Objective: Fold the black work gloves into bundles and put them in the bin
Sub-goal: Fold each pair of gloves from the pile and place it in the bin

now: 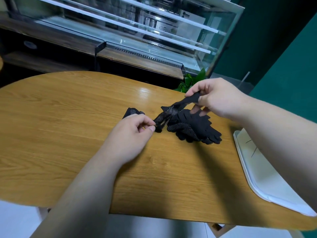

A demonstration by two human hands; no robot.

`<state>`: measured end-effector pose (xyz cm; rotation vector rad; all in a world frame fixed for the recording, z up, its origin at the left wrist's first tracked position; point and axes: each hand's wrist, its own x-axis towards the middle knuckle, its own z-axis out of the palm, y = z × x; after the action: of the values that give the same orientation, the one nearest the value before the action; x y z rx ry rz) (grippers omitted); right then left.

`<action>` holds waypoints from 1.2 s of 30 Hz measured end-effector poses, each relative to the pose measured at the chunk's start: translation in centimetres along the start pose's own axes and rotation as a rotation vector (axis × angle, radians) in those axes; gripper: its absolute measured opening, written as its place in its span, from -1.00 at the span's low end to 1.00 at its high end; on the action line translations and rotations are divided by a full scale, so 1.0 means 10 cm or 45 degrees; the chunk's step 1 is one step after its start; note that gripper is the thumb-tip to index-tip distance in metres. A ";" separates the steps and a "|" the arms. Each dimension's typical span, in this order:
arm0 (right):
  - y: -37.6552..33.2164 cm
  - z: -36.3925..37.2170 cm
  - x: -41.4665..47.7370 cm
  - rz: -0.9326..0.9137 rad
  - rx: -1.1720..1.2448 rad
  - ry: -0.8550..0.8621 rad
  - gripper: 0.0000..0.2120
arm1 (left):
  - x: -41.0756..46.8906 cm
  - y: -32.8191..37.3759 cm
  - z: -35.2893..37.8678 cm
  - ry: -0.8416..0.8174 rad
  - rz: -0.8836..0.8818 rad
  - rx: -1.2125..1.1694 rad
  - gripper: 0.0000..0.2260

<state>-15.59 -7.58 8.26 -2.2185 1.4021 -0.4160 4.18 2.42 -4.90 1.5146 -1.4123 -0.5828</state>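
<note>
White bin [253, 165] near stretched black glove [171, 112]

Perhaps four black gloves [192, 129], one white bin [239, 149], one wooden table [68, 134], one plant [192, 81].

One stretched glove [169, 114], black with pale grip dots, hangs twisted and taut on a slant, pinched at its ends by left hand [130, 134] and right hand [217, 97]. The glove pile [193, 129] lies flat just beneath it, fingers toward lower right. A third glove [132, 112] lies further left, partly hidden. The white bin [248, 160], probably a shallow one, sits at far right.
</note>
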 end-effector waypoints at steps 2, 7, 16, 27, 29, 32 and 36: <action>0.02 0.00 0.07 -0.064 -0.236 0.140 -0.85 | 0.00 -0.01 0.00 -0.009 -0.005 0.007 -0.92; 0.23 0.22 -0.02 -0.177 -0.422 0.283 -0.92 | 0.00 -0.02 -0.03 -0.007 -0.045 0.077 -0.87; 0.64 0.98 -0.83 -0.372 -0.635 -0.529 -0.88 | -0.01 -0.02 -0.04 -0.103 -0.146 0.230 -0.76; 0.45 0.89 -0.79 -0.069 0.005 -0.514 -0.81 | 0.08 -0.33 -0.07 0.012 -0.302 0.418 -0.79; 0.44 0.90 -0.73 -0.011 0.026 -0.423 -0.78 | 0.10 -0.44 -0.06 0.041 -0.322 0.563 -0.81; 0.44 0.94 -0.65 0.056 0.027 -0.346 -0.78 | 0.13 -0.51 0.00 -0.003 -0.386 0.759 -0.54; 0.45 0.98 -0.60 0.094 0.008 -0.328 -0.79 | 0.20 -0.56 0.09 0.052 -0.425 0.865 -0.49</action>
<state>-16.78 -1.46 -2.44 -2.1201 1.3361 -0.1038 6.63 -0.42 -9.63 2.3147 -1.4057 -0.2640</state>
